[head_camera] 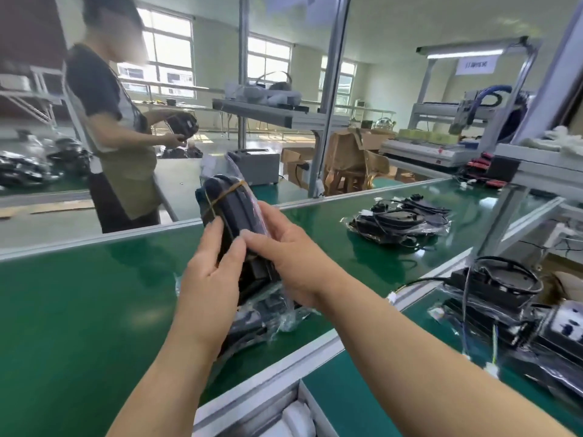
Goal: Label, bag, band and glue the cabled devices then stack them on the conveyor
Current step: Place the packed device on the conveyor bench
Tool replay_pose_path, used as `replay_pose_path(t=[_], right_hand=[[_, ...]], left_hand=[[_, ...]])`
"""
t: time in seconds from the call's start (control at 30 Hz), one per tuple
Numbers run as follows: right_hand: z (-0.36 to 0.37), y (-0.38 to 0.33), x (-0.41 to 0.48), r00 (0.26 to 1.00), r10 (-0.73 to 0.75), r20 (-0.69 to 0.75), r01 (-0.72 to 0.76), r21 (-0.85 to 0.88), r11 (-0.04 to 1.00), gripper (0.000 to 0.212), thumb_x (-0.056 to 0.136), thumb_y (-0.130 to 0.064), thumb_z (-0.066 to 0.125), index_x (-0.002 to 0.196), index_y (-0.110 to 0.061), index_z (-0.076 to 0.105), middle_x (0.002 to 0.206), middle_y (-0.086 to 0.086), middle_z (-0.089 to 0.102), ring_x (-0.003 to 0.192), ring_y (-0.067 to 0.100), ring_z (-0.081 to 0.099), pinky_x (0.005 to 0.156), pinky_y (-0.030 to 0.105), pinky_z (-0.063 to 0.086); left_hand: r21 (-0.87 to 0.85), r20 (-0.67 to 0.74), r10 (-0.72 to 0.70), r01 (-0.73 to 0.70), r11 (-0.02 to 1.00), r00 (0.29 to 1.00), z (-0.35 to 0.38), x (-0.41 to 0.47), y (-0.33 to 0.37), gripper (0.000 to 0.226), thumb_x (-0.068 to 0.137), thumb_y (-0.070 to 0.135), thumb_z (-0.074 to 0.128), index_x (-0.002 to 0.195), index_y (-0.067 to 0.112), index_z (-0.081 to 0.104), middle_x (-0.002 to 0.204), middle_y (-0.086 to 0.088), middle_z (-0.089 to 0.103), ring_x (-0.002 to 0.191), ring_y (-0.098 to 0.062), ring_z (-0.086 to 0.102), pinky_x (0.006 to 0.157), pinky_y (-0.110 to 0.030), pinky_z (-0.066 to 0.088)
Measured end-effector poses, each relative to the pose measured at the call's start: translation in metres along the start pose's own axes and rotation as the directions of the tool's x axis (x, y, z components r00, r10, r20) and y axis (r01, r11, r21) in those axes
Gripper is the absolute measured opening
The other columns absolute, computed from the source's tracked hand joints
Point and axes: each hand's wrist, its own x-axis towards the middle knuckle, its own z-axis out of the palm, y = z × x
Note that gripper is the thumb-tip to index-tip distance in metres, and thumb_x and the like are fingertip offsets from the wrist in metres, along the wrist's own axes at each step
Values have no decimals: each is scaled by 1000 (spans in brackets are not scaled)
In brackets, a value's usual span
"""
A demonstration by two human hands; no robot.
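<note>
Frame centre: left hand [214, 272], right hand [288, 257] both grip banded device [232, 209], tilted above green conveyor [79, 294]; bagged pile [400, 222] centre right.

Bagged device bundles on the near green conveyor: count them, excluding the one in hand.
2. The near bundle lies below the left hand and right hand, which hold a banded device, at the conveyor edge; the far bundle lies farther right. Each may stack several devices.
</note>
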Motion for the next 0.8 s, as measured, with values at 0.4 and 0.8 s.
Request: replay_pose_path(t=[0.4,0.8], right_hand=[[86,95,45,900,428,-77,-373,371,851,31,106,-25,44,121,-16,69,119,15,71,100,29,68,80,38,54],[116,122,52,802,557,-217,-548,102,830,29,103,-14,40,111,-6,66,125,25,64,107,34,65,88,42,50]], left_hand=[[862,-216,108,137,488,970,-80,2,-54,54,88,57,50,135,32,58,146,3,46,132,-21,35,105,-44,26],[816,-265,-3,226,533,964,-110,-4,-94,45,94,52,52,130,27,63,142,6,53,130,-18,39,101,-41,29]])
